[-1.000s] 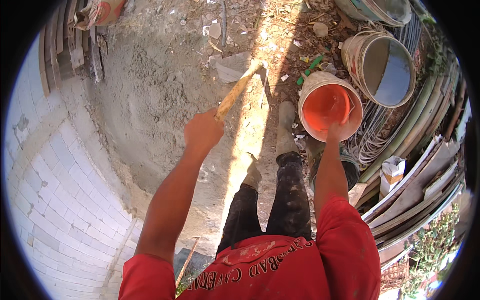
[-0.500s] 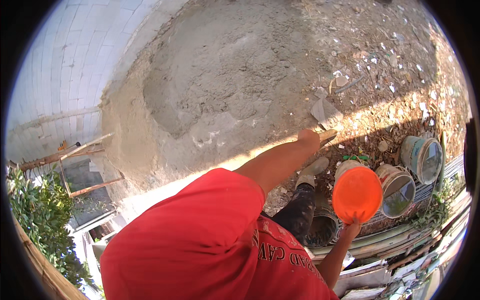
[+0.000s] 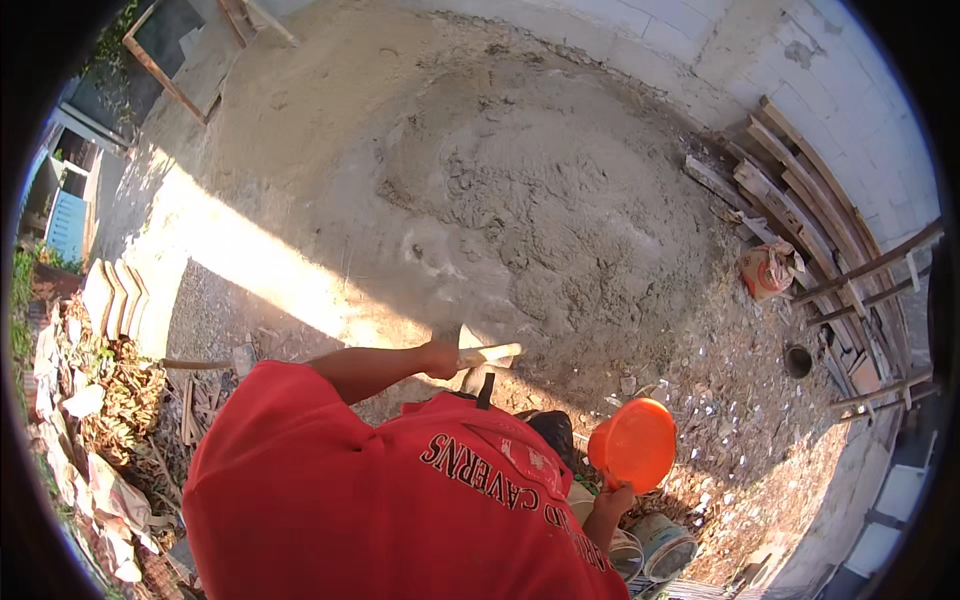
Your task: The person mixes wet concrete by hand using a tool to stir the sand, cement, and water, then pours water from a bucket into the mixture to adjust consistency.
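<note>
My left hand [image 3: 440, 358] is closed round a pale wooden handle [image 3: 495, 353], held out over the ground in front of my body. A working end on the handle cannot be made out. On the right, my right hand [image 3: 613, 498] grips the near rim of an orange plastic basin [image 3: 640, 446]. The basin is tilted, and no contents show in it. Ahead of both hands spreads a wide heap of wet grey mortar [image 3: 560, 220] on the ground.
Buckets [image 3: 668, 548] stand below the basin, partly hidden by my arm. Planks [image 3: 790, 200] lean along the block wall [image 3: 690, 30] at the far right, near a torn bag [image 3: 768, 272]. Stacked curved tiles [image 3: 115, 300] and rubble lie at left.
My view has swung to the right, bringing the planks and bag into sight. Both hands sit farther left in the picture, still holding the handle and the basin.
</note>
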A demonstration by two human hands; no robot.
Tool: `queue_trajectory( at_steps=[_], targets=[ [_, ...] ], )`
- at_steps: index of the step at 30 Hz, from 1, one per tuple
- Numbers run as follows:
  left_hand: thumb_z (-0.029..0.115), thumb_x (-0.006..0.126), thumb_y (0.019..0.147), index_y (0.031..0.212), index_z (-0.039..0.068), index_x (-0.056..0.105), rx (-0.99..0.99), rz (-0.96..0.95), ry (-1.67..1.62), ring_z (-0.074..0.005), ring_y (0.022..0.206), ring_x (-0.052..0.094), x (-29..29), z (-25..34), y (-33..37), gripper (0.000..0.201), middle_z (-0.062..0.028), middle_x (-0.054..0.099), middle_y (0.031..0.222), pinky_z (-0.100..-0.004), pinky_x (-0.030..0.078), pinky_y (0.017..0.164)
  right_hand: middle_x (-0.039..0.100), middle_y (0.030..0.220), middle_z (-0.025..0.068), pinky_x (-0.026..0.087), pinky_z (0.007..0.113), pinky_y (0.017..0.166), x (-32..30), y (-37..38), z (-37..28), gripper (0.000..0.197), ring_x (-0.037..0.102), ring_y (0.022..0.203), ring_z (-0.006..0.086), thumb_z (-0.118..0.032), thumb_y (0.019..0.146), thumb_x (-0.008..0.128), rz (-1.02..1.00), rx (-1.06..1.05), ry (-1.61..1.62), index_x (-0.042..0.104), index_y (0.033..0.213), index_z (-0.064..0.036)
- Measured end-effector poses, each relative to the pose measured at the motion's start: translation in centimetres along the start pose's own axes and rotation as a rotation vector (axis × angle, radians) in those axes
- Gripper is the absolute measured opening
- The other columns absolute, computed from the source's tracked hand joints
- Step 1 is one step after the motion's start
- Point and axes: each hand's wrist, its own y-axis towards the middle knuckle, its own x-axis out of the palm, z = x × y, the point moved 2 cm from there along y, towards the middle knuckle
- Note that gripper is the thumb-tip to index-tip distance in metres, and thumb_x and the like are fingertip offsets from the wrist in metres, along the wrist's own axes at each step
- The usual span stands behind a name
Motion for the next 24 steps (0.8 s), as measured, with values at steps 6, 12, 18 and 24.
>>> queue_trajectory(
  at_steps=[6,12,18,24],
  targets=[
    [0.027,0.076,0.069,0.091,-0.002,0.072,-0.480,0.183,-0.830,-0.0256,0.069,0.070,2.9,-15.0,-7.8,0.037,-0.0154,0.072,0.078,-0.0385,0.055,0.063,0.056,0.125,0.0253,0.062,0.060,0.081,17.9,4.8,2.4,0.053,0.064,0.102,0.0439,0.000,0.080,0.052,-0.137,0.161,-0.130,0.046,0.131,0.0094],
    [0.016,0.071,0.078,0.093,0.002,0.065,-0.542,0.509,-1.527,-0.0134,0.051,0.052,-2.2,-15.0,-7.5,0.022,-0.0037,0.058,0.068,-0.0304,0.041,0.045,0.066,0.108,0.0159,0.062,0.052,0.070,31.9,12.1,7.0,0.032,0.069,0.089,0.0363,-0.004,0.084,0.050,-0.103,0.172,-0.294,0.058,0.115,0.0008],
    [0.011,0.072,0.086,0.100,0.008,0.056,-0.383,0.707,-2.025,-0.0074,0.049,0.048,-15.2,-16.3,1.1,0.021,0.0017,0.053,0.069,-0.0236,0.036,0.040,0.064,0.109,0.0156,0.064,0.053,0.071,46.5,16.7,10.6,0.037,0.070,0.089,0.0358,-0.003,0.079,0.050,-0.159,0.288,-0.333,0.055,0.115,0.0016],
    [0.021,0.072,0.089,0.091,0.008,0.057,-0.471,0.773,-1.836,-0.0080,0.047,0.047,-29.9,-25.1,12.8,0.020,0.0029,0.052,0.065,-0.0257,0.036,0.040,0.063,0.116,0.0182,0.065,0.049,0.075,61.3,17.0,9.5,0.041,0.070,0.094,0.0341,-0.004,0.088,0.052,-0.274,0.275,-0.431,0.049,0.128,0.0027]
  ],
)
